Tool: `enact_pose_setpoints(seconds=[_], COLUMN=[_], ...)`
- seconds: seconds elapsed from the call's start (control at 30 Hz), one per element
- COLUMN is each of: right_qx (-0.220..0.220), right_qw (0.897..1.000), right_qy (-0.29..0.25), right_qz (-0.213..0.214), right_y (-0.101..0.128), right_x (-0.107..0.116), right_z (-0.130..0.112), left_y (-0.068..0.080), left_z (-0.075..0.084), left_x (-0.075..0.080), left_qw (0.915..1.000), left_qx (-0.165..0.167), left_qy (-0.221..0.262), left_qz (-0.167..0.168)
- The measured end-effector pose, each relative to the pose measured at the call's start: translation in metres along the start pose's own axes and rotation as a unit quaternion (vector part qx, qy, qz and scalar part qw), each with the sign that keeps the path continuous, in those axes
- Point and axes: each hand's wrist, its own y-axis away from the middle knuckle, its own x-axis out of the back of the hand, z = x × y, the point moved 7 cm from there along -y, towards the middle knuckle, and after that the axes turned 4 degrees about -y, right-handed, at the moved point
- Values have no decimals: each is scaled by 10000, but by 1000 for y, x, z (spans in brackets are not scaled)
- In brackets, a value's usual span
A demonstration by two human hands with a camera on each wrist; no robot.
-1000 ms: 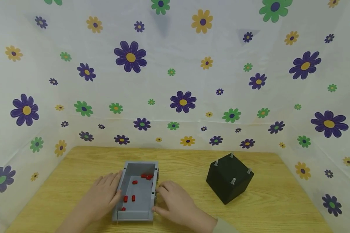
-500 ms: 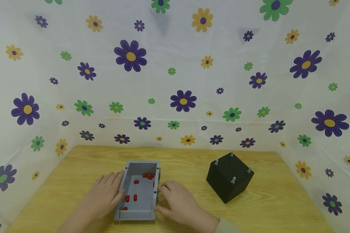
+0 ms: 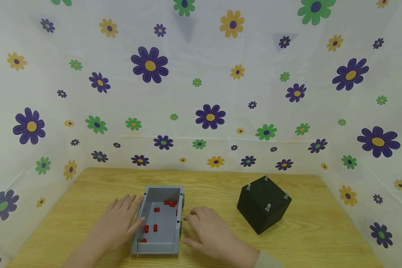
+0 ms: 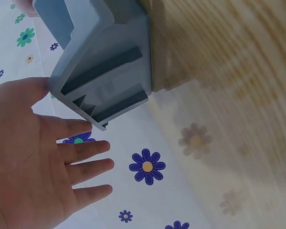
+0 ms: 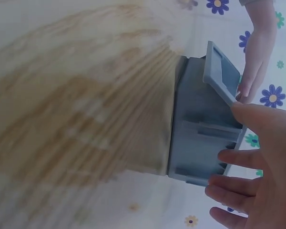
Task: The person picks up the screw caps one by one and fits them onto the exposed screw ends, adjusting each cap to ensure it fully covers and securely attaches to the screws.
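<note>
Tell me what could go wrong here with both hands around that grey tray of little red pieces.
1. The left hand lies against the grey tray wall; a nudge could slide the tray and scatter the loose red pieces inside it.
2. The right hand sits just off the tray's other side; reaching over that low wall, it might tip the tray.
3. The black cube stands close by on that side; a wide sweep could knock its pegs.

No readable text, labels, brands or numbers anywhere I look: none on the tray (image 3: 158, 248), none on the black cube (image 3: 264, 210), none on the flowered backdrop (image 3: 201, 93).
</note>
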Motion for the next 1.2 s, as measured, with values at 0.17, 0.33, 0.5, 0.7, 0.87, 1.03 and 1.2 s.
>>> enact_pose_setpoints(seconds=[0.17,0.33,0.5,0.7,0.87,1.03,1.2], right_qx=[67,89,105,23,-57,-64,-76], right_qw=[9989,9981,9966,9949,9941,9939,9933], right_qy=[455,602,806,939,1014,1073,1147], right_qz=[-105,-100,-159,-373,-389,-265,-119], right_y=[6,12,18,23,32,42,52], right_x=[1,7,11,17,26,36,40], right_z=[4,8,12,19,24,28,33], left_y=[-1,-1,-5,-8,-10,-14,-17], left_z=[3,8,16,24,30,36,44], left_x=[5,10,14,18,21,25,29], left_qw=[9997,9991,9981,9970,9960,9944,9932], left_qx=[-198,-379,-572,-732,-849,-1020,-1144], left_qy=[-19,-109,-215,-254,-286,-267,-172], left_qz=[104,182,80,10,52,107,-94])
